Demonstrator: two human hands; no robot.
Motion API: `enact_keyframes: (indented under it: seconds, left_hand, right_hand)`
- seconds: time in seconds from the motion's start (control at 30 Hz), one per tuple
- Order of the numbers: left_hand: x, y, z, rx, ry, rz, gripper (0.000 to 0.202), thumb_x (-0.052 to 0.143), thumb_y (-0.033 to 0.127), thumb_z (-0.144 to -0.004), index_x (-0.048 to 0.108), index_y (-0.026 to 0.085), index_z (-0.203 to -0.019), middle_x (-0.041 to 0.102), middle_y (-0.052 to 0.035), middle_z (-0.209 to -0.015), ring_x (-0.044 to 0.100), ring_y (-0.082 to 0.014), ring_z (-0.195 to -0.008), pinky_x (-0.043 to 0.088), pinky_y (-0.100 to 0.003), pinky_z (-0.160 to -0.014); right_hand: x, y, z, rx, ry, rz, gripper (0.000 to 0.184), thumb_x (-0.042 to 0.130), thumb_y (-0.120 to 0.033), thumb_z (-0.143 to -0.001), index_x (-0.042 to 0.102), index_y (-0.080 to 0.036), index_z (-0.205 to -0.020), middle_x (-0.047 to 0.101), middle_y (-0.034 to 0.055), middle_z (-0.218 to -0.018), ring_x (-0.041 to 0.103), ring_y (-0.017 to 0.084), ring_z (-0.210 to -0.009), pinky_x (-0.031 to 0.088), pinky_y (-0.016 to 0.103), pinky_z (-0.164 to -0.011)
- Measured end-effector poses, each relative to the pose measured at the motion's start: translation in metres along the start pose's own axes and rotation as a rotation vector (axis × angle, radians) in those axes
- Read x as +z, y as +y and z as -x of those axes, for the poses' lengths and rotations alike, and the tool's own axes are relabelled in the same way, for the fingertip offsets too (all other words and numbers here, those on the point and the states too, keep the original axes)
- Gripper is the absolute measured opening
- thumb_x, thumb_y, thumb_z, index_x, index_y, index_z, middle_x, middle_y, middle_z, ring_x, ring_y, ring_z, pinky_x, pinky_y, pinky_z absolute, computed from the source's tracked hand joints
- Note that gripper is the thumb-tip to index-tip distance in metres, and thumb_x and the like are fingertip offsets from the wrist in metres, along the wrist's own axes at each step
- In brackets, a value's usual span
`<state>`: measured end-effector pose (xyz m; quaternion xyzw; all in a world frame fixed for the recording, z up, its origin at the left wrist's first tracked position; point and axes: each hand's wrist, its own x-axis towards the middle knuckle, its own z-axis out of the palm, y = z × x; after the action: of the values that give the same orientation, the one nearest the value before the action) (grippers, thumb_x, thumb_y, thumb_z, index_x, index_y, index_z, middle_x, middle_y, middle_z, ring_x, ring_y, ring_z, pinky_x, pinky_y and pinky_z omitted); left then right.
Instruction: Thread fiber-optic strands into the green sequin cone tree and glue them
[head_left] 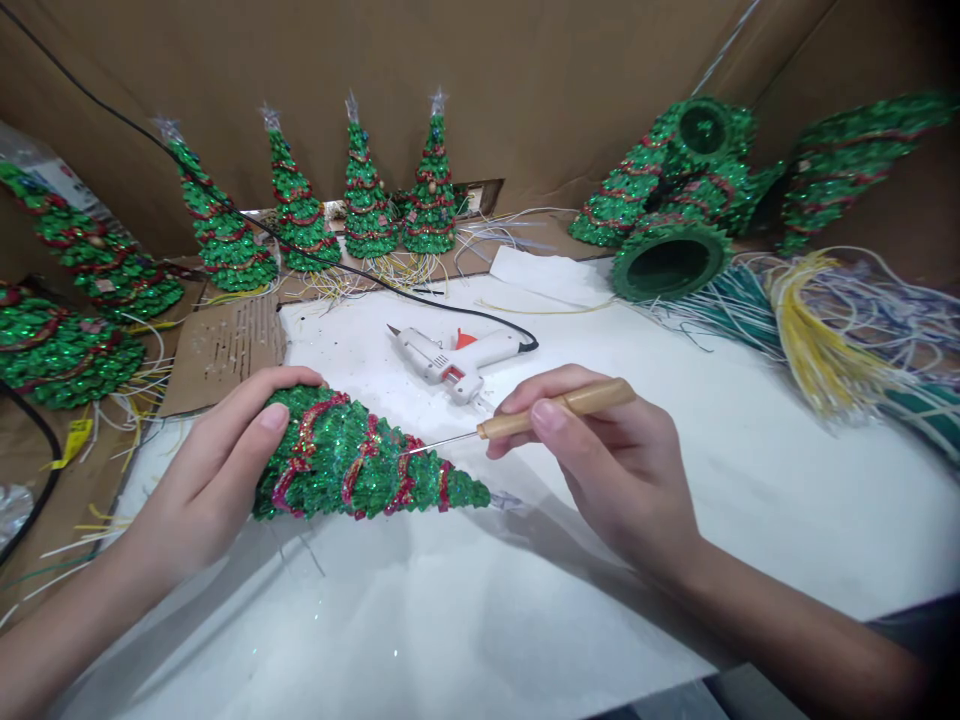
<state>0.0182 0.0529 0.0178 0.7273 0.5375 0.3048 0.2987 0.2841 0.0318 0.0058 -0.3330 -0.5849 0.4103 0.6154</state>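
Observation:
In my left hand is the wide base end of a small green glittery Christmas tree, which lies on its side with its tip pointing right. Red garlands ring the tree, and a clear star shows at its tip. My right hand is closed around the wooden handle of an awl. The awl's thin metal point meets or nearly meets the tree's upper side by a red garland; contact is hard to tell. Just beyond the tree lies a white glue gun with a red trigger.
Several finished-looking trees with stars stand along the back and left. More trees, some showing hollow bases, lie at the right beside bundles of wires. A black cable crosses the white paper. Ridged cardboard lies left.

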Motion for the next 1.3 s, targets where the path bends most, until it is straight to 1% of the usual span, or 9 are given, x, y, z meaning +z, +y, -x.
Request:
enact_keyframes:
  seconds: [0.17,0.37,0.7,0.8,0.97,1.17,1.3]
  left_hand:
    - [0.0012,-0.0018,-0.0002,-0.016,-0.006,0.018,0.034,0.036,0.049,-0.094,0.055,0.034,-0.118,0.061,0.0033,-0.116,0.06,-0.0195,-0.1,0.04,-0.033,-0.087]
    - [0.001,-0.0025,-0.0006,-0.001,-0.003,0.003,0.034,0.036,0.05,-0.094,0.056,0.035,-0.116,0.061,0.004,-0.115,0.06,-0.0186,-0.099,0.04,-0.032,-0.086]
    - [0.0002,-0.0007,0.0004,-0.028,0.005,0.015,0.034,0.036,0.05,-0.093,0.057,0.034,-0.116,0.063,0.0035,-0.113,0.061,-0.0198,-0.098,0.041,-0.033,-0.086]
    - [0.0009,-0.0004,-0.0003,-0.022,0.004,0.015,0.034,0.037,0.049,-0.094,0.056,0.034,-0.116,0.062,0.0038,-0.115,0.06,-0.0196,-0.1,0.041,-0.032,-0.087]
    - [0.0011,-0.0011,-0.0002,-0.014,0.009,0.014,0.034,0.036,0.049,-0.094,0.057,0.034,-0.116,0.061,0.004,-0.115,0.06,-0.019,-0.1,0.041,-0.031,-0.086]
    - [0.0006,0.0002,-0.0005,-0.021,-0.006,0.017,0.036,0.036,0.051,-0.093,0.056,0.032,-0.117,0.061,0.002,-0.115,0.06,-0.0203,-0.099,0.041,-0.032,-0.084]
    - [0.0002,0.0009,-0.0002,-0.033,-0.017,0.021,0.036,0.036,0.051,-0.093,0.055,0.032,-0.117,0.061,0.0014,-0.116,0.059,-0.0207,-0.099,0.04,-0.032,-0.084]
  right_hand:
    - [-0.0002,0.0007,-0.0005,0.013,0.018,-0.01,0.011,0.059,-0.025,-0.088,0.066,-0.024,-0.081,0.063,0.0,-0.082,0.065,0.012,-0.065,0.059,0.029,-0.059]
    - [0.0008,0.0006,-0.0014,0.038,0.02,-0.029,0.013,0.058,-0.025,-0.089,0.068,-0.023,-0.081,0.06,0.0,-0.085,0.065,0.011,-0.065,0.059,0.027,-0.059]
    - [0.001,-0.0001,-0.0014,0.029,-0.029,-0.015,0.013,0.058,-0.022,-0.089,0.066,-0.023,-0.079,0.061,-0.0008,-0.086,0.066,0.01,-0.064,0.059,0.026,-0.059]
    - [0.0014,0.0,-0.0014,0.06,-0.03,-0.018,0.013,0.058,-0.022,-0.088,0.067,-0.022,-0.079,0.061,-0.0006,-0.086,0.066,0.01,-0.063,0.059,0.025,-0.06]
    - [0.0,0.0022,-0.0024,0.165,-0.014,-0.077,0.013,0.059,-0.027,-0.089,0.068,-0.021,-0.082,0.06,-0.001,-0.083,0.065,0.01,-0.065,0.058,0.025,-0.061]
    - [-0.0027,0.0052,-0.0063,0.286,-0.02,-0.172,0.014,0.059,-0.031,-0.088,0.066,-0.021,-0.081,0.064,-0.0017,-0.074,0.063,0.01,-0.062,0.056,0.024,-0.058]
    - [-0.0021,0.0046,-0.0073,0.289,0.004,-0.152,0.015,0.059,-0.032,-0.088,0.065,-0.021,-0.08,0.064,-0.0012,-0.074,0.062,0.01,-0.061,0.055,0.025,-0.057]
